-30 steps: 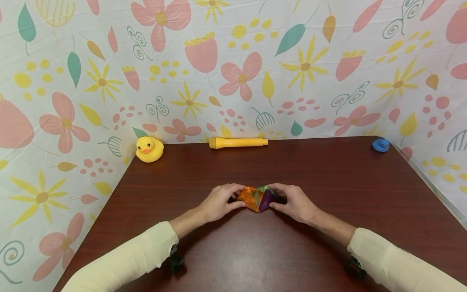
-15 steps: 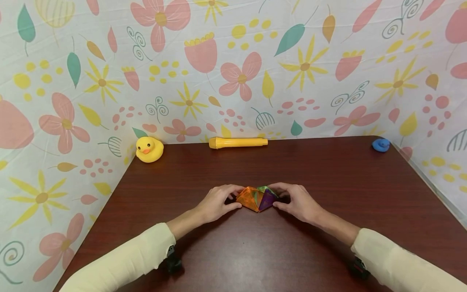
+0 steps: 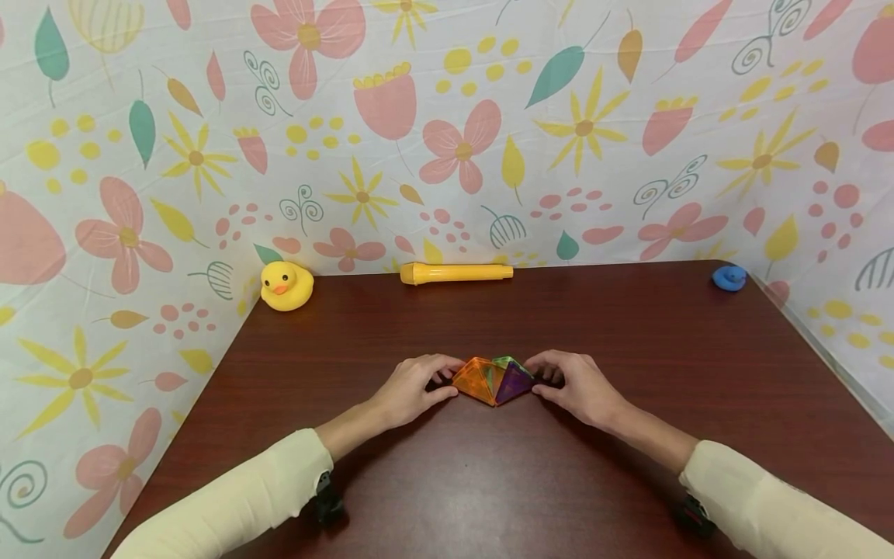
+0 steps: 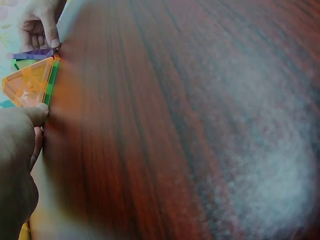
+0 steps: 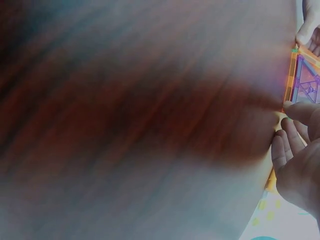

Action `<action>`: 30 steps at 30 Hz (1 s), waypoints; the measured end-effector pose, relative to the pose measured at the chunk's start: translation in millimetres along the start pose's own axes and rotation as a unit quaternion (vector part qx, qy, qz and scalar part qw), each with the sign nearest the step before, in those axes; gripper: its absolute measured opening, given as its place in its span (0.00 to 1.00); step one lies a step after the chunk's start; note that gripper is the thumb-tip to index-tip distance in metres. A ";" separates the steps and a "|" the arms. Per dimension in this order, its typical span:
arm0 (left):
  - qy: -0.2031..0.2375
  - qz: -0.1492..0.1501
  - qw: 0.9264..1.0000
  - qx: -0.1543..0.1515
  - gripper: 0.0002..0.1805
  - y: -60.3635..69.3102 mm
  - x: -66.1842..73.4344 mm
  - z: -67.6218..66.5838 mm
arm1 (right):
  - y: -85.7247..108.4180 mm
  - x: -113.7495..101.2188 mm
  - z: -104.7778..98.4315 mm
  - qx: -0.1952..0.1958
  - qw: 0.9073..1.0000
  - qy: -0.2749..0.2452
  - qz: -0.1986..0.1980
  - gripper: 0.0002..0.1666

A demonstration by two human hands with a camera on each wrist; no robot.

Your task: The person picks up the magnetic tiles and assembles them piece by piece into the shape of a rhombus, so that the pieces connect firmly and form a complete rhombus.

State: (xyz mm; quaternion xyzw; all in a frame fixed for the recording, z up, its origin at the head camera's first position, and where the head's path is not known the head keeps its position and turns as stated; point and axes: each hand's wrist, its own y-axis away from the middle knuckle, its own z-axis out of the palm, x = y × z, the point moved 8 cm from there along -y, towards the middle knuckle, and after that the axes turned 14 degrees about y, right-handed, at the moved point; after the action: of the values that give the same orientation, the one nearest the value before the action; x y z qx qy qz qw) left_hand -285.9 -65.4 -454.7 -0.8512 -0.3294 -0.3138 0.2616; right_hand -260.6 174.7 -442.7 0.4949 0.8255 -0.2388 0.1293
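A small structure of translucent magnetic tiles stands on the table between both hands. Orange triangular tiles (image 3: 478,380) form its left peak, and a purple triangular tile (image 3: 514,383) faces front on the right. A green tile (image 3: 504,362) shows behind. The left hand (image 3: 414,392) is at the left corner, thumb and fingers apart; in the left wrist view its thumb tip meets the orange tile's lower corner. At the opposite corner is the right hand (image 3: 578,388), fingers loosely bent, its thumb tip by the edge. Contact of the rear fingertips is hard to tell.
Along the back edge of the brown table (image 3: 461,481) lie a yellow rubber duck (image 3: 287,286), a yellow toy microphone (image 3: 457,272) and a small blue duck (image 3: 729,278). A flower-patterned cloth (image 3: 461,116) hangs behind and at both sides.
Both hands have drawn slightly outward from the tile structure, left hand to the left, right hand to the right. More of the purple tile shows. The structure has stayed in place.
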 end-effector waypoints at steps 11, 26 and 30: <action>-0.002 0.010 1.000 0.004 0.20 -1.9 2.5 0.6 | 0.0 0.7 0.1 0.004 1.000 0.010 0.004 0.15; -0.004 0.013 1.000 0.004 0.19 -2.0 1.3 1.0 | 0.6 -2.5 -2.1 0.017 1.000 0.000 -0.006 0.16; -0.007 0.017 1.000 0.005 0.19 -1.9 1.7 1.1 | 0.5 -3.5 -2.9 0.017 1.000 -0.002 -0.007 0.16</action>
State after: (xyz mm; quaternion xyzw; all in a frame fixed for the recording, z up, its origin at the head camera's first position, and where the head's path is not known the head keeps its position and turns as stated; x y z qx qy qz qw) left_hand -285.9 -62.7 -453.8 -0.8577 -0.3185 -0.3015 0.2682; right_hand -258.4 173.7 -438.8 0.4904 0.8247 -0.2543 0.1210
